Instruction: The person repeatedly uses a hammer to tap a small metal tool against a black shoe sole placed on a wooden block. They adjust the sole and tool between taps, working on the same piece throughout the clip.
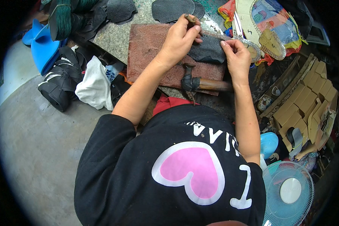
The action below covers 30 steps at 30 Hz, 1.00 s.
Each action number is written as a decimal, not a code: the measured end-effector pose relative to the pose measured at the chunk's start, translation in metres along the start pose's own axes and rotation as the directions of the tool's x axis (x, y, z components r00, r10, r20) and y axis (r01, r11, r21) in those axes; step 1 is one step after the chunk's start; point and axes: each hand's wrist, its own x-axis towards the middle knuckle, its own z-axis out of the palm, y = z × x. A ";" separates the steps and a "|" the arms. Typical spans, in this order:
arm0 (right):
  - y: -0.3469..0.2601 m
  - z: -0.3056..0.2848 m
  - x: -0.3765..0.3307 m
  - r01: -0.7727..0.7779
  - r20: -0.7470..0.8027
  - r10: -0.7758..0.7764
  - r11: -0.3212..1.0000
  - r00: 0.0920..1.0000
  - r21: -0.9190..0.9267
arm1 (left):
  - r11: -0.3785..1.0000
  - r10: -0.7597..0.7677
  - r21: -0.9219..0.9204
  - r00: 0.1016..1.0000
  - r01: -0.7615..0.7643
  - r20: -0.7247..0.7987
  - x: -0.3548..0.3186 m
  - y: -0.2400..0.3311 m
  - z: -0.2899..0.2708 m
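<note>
A black textured leather piece [208, 49] is stretched between my hands above a worn reddish-brown board [147, 49]. My right hand [236, 56] pinches its right edge between thumb and fingers. At its upper left corner is my left hand [181, 39], fingers closed, with a short brownish stub [190, 18] sticking out between them. What the stub is cannot be made out. Along the leather's far edge runs a paler strip. Nearer to me lies a hammer [195, 83] with a dark head and wooden handle, resting on the board below the leather.
More black leather pieces [172, 9] lie on the speckled tabletop [115, 39] beyond the board. Scissors [237, 25] and beaded shoe parts [272, 41] sit at the far right. Green cord spools [62, 19] and black sandals [56, 90] are left; a fan [290, 192] stands lower right.
</note>
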 end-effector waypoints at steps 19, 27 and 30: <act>-0.030 -0.006 -0.007 0.009 -0.012 -0.012 0.976 1.000 -0.217 | 0.983 0.106 0.156 0.991 -0.093 -0.078 -0.003 -0.020 0.010; -0.055 -0.047 -0.078 0.661 0.583 -0.368 0.610 0.725 -0.436 | 0.734 0.484 0.496 0.870 -0.463 0.095 0.000 -0.019 0.014; -0.035 -0.048 -0.089 0.646 0.510 -0.415 0.613 0.754 -0.456 | 0.670 0.548 0.516 0.824 -0.534 0.143 0.003 -0.021 0.014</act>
